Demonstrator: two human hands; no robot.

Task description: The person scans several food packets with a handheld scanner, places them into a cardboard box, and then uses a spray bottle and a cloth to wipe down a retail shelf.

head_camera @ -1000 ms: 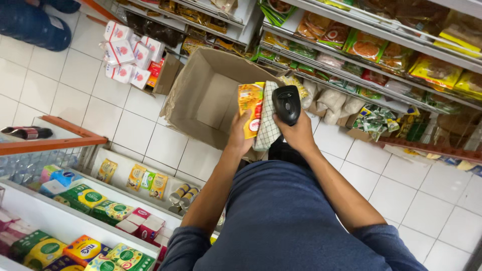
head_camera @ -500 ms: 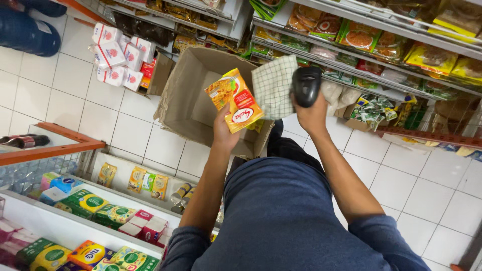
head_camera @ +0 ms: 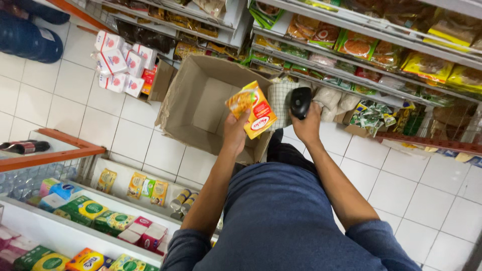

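Note:
My left hand (head_camera: 235, 131) grips a yellow and orange food packet (head_camera: 252, 109) and holds it tilted above the near edge of an open cardboard box (head_camera: 201, 103) on the floor. My right hand (head_camera: 307, 125) is shut on a black handheld scanner (head_camera: 300, 102), raised just right of the packet. The box looks empty inside. My blue shirt fills the bottom of the view.
Shop shelves (head_camera: 361, 65) with packets run along the top and right. A stack of white and red cartons (head_camera: 123, 62) sits left of the box. Low shelves (head_camera: 75, 211) with boxed goods are at bottom left. A blue water jug (head_camera: 27, 40) lies top left. The floor is white tile.
The view has shifted, so both hands sit lower in frame. My left hand has tipped the packet and moved it away from the scanner, over the box edge.

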